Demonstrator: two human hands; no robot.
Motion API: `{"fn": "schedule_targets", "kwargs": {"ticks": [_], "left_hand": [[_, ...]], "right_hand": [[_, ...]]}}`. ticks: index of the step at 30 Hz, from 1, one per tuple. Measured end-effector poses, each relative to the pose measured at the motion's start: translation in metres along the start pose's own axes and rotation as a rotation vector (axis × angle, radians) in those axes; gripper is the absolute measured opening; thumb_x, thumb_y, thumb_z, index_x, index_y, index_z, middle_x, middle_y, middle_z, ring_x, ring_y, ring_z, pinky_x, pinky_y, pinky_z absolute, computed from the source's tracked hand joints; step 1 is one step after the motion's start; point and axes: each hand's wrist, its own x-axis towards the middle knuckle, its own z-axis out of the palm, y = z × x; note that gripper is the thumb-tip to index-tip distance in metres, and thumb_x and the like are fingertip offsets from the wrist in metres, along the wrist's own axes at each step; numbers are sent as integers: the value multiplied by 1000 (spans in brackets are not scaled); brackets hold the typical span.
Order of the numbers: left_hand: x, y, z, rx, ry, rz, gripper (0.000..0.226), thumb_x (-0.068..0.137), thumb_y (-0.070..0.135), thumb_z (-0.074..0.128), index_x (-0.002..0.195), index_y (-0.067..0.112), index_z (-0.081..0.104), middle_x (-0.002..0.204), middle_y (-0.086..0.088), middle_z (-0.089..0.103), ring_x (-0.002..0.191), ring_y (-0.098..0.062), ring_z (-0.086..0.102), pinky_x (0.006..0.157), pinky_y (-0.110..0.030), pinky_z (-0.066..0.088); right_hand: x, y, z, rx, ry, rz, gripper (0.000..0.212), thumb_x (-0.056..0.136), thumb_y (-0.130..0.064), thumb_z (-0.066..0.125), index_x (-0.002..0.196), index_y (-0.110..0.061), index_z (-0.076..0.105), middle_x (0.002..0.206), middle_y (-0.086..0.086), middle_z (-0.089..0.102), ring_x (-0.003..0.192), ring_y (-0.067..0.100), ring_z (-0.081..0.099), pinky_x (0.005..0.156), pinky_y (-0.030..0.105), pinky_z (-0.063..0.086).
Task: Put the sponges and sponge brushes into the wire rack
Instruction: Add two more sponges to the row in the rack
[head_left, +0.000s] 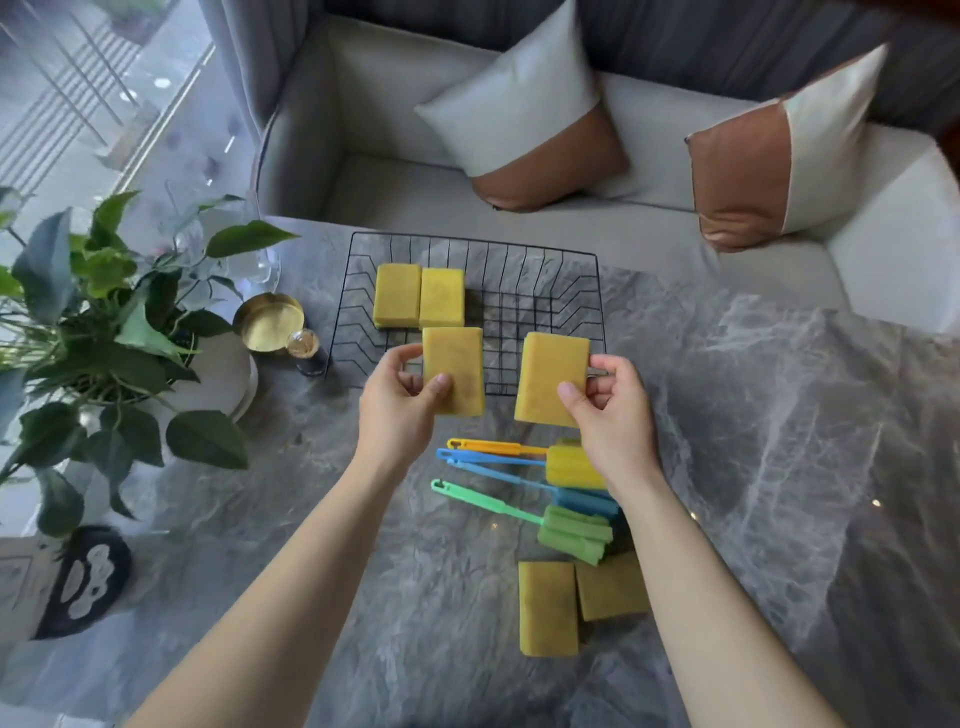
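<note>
A black wire rack (582, 260) stands on the marble table, with two yellow sponges (418, 296) lying side by side in its far left corner. My left hand (400, 410) holds a yellow sponge (454, 364) over the rack's near edge. My right hand (613, 415) grips another yellow sponge (550, 374) beside it. Below my hands lie several sponge brushes: an orange-handled yellow one (571, 465), a blue one (576, 499) and a green one (571, 532). Two more yellow sponges (550, 608) rest on the table nearest me.
A potted plant (104, 322) stands at the table's left, with a gold bowl (267, 322) and a small glass bottle (306, 351) just left of the rack. A grey sofa (363, 156) with two cushions (519, 119) sits behind the table.
</note>
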Motion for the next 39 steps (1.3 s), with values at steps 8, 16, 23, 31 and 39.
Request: {"fn": "schedule_targets", "kwargs": {"ticks": [8, 16, 23, 31, 39], "left_hand": [[73, 23, 49, 70, -44, -18, 42, 88, 25, 77, 127, 24, 61, 80, 0, 65, 80, -21, 66, 84, -45, 59], [143, 22, 98, 283, -99, -73, 50, 89, 29, 76, 133, 19, 55, 90, 3, 67, 81, -16, 67, 78, -38, 59], [163, 10, 113, 544, -114, 10, 46, 93, 17, 63, 138, 17, 52, 100, -7, 73, 81, -28, 68, 68, -40, 58], [130, -9, 108, 608, 22, 330, 35, 93, 5, 54, 128, 11, 59, 126, -13, 57, 102, -35, 60, 79, -41, 51], [148, -31, 88, 1043, -56, 289, 69, 98, 50, 31, 160, 25, 15, 172, -7, 4, 158, -28, -2, 125, -54, 6]], "right_hand": [[51, -2, -13, -57, 38, -26, 37, 87, -21, 74, 116, -31, 54, 94, -9, 64, 78, -6, 61, 68, 14, 48], [92, 5, -8, -86, 20, 26, 37, 87, -19, 73, 114, -31, 52, 92, -6, 64, 80, 5, 63, 70, 23, 51], [117, 13, 10, -163, 7, 70, 35, 89, -20, 72, 118, -24, 52, 90, -8, 62, 79, 8, 61, 68, 24, 48], [149, 12, 42, -326, 45, 98, 36, 94, -16, 64, 126, -12, 49, 111, 7, 62, 99, 25, 61, 84, 33, 48], [177, 8, 72, -641, 54, 26, 28, 97, -11, 54, 123, -6, 46, 122, 19, 53, 114, 34, 50, 91, 36, 39]]}}
